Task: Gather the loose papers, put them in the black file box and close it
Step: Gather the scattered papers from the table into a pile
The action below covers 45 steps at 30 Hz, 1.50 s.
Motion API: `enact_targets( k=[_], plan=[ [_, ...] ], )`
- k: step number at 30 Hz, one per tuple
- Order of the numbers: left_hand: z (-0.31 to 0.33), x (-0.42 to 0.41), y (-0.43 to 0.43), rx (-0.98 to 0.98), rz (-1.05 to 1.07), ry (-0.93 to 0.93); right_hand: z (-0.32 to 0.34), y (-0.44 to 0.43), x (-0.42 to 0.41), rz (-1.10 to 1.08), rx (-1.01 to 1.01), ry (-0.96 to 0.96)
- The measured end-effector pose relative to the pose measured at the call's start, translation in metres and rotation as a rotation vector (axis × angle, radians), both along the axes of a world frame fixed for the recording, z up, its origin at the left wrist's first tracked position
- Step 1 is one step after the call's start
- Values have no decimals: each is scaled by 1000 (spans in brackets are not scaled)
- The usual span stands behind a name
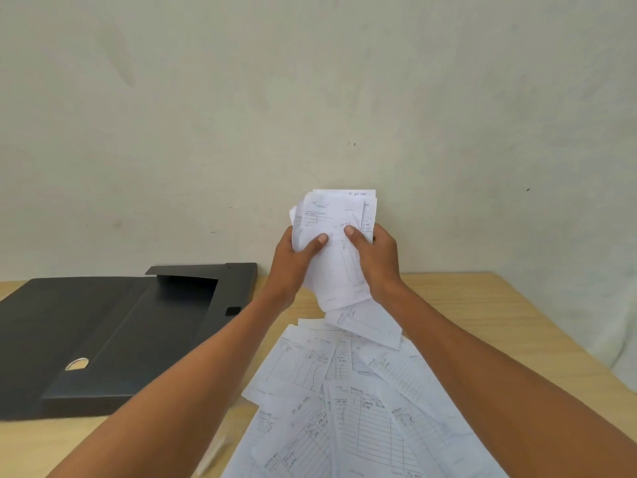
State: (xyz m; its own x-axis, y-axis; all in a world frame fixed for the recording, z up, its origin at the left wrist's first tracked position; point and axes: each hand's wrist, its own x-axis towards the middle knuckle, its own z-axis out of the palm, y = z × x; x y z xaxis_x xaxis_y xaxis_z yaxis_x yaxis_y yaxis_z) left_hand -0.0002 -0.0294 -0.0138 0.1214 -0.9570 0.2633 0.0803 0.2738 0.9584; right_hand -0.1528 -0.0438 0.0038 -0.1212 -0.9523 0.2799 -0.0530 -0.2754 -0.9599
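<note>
At frame centre, the left hand (293, 257) and right hand (375, 257) clench a bundle of white printed paper slips (336, 236) above the pale wooden tabletop (482, 305). More loose white forms (344, 408) lie fanned lower right. The open black plastic file box (113, 332) lies at left.

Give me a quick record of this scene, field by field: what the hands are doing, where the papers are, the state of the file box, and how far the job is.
left hand: grips the left edge of a held stack of papers
right hand: grips the stack's right edge
held stack: raised above the table, upright, sheets uneven
loose papers: many still spread on the wooden table, overlapping
black file box: to the left, lying open, no papers visible inside
progress: gathering partly done; nothing filed, box not closed
</note>
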Motion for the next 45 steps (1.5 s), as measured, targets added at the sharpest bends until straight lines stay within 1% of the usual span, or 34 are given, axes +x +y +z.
enact_targets(
  k=[2,3,5,8,10,11,12,13,14,16,18,19,20,22,23,24,25,27,30,31,33,34,36,37,40,41,43,45],
  plan=[
    [1,-1,4,38,-69,-36,6,2,3,3,13,23],
    [-2,0,6,66,-60,-57,5,3,4,19,38,53],
    [-7,4,12,92,41,-63,3,8,3,77,138,160],
    [-19,22,14,152,151,-35,-8,19,-17,273,273,476],
    [-25,32,19,186,167,-53,-20,27,-34,455,301,771],
    [-29,36,21,199,172,-66,-30,29,-40,489,292,908],
    [-32,38,24,201,180,-70,-41,27,-45,477,282,1001],
    [-34,39,28,196,191,-67,-49,27,-49,433,277,1037],
    [-37,40,31,194,206,-61,-55,26,-51,357,275,1029],
    [-43,44,34,204,258,-66,-52,27,-55,104,261,950],
    [-46,47,38,211,306,-86,-42,31,-59,-196,248,780],
    [-46,47,41,213,310,-86,-37,32,-60,-269,252,661],
    [-46,45,45,211,294,-68,-32,33,-59,-248,260,503],
    [-47,39,51,233,214,-40,-20,42,-47,-40,339,163],
    [-46,33,55,254,166,-32,-19,47,-39,53,387,95],
    [-47,27,58,268,118,-25,-20,51,-30,115,407,111],
    [-48,21,60,268,60,-16,-24,53,-20,140,407,168],
    [-46,9,68,250,-37,13,-35,56,-3,108,374,236],
    [-42,4,75,311,-104,98,-47,61,10,68,361,196],
    [-42,6,76,326,-116,89,-50,61,11,79,354,205],
    [-45,12,77,303,-64,-19,-50,63,12,146,359,291],
    [-50,18,75,314,0,-78,-48,63,10,181,382,342],
    [-56,29,73,404,135,-151,-47,61,-3,205,390,473],
    [-58,34,73,452,166,-192,-49,58,-14,189,374,596],
    [-57,40,75,549,137,-397,-52,55,-55,139,403,1116],
    [-54,39,76,550,131,-461,-53,54,-68,122,439,1214],
    [-45,34,78,563,111,-555,-52,55,-91,108,583,1309],
    [-37,29,80,634,88,-611,-47,62,-110,124,727,1448]
  ],
)
